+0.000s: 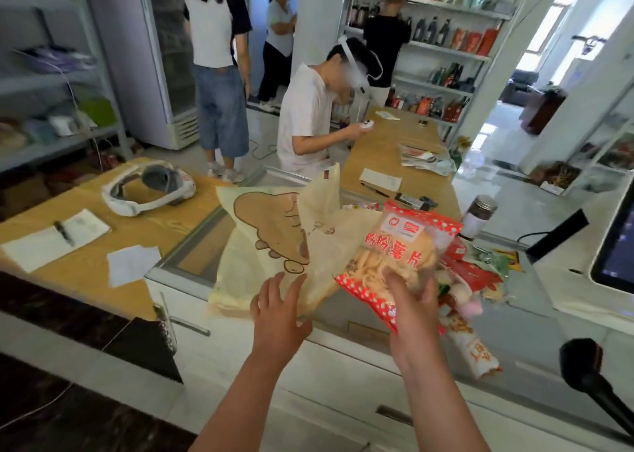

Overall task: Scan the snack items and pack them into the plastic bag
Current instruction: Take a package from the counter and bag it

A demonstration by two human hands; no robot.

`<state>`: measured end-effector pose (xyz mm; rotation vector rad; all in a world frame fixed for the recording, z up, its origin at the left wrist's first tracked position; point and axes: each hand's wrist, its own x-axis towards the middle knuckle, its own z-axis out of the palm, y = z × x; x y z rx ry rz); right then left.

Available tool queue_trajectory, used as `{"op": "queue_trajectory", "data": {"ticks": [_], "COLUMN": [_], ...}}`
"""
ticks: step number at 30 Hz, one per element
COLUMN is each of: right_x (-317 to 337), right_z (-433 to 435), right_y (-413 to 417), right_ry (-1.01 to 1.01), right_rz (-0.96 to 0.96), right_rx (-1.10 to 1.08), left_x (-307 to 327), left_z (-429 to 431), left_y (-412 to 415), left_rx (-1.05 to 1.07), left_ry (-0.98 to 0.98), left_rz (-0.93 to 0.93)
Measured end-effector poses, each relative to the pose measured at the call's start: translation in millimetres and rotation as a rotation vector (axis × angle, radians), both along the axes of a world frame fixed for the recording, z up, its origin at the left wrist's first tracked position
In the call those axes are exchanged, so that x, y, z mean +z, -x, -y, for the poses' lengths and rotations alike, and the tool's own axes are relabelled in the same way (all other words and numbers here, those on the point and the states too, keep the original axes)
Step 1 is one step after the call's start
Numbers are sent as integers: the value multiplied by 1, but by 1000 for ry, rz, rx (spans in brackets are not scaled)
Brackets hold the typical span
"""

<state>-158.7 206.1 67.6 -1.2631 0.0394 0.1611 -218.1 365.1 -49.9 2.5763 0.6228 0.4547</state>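
Note:
A pale yellow plastic bag (260,245) with a brown cartoon print lies crumpled on the glass counter top. My left hand (279,309) hovers at the bag's near edge with fingers spread, holding nothing. My right hand (413,299) grips a red-and-white polka-dot bag of potato chips (394,256), held tilted above the counter just right of the plastic bag. Behind and right of the chips lies a pile of other snack packets (470,273), mostly red. One more snack packet (475,352) hangs over the counter's front edge.
A black handheld scanner (597,379) stands at lower right, beside a checkout screen (614,245). A glass jar (478,216) stands behind the snacks. A white headset (147,187), notepad with pen (58,235) and paper lie on the wooden counter left. People stand beyond, by shelves.

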Motion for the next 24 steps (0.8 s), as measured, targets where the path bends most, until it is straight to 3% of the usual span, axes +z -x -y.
{"op": "queue_trajectory", "data": {"ticks": [3,8,10,16,18,21,24], "right_x": [-4,-3,1,15,19,18,20], "right_z": [-2,7,19,50,39,5,-27], "right_y": [-4,-27,-43,-84,-88,-101,-129], "right_ry": [14,77,156,418,478,422,117], "right_rz": [-26,-36,-21,-90,-102,-131,-119], "right_rx": [12,169,334,1058,1168,905,521], "left_x": [-6,14,35,116,139,156,156], "left_z": [-10,-30,-34,-47,-45,-38,-34], "left_y": [1,-6,-13,-42,-51,-58,-62], "left_rx": [55,143,172,255,231,196,182], "left_ry": [-106,39,77,-95,-177,-268,-362], "left_rz": [30,311,389,541,585,601,561]}}
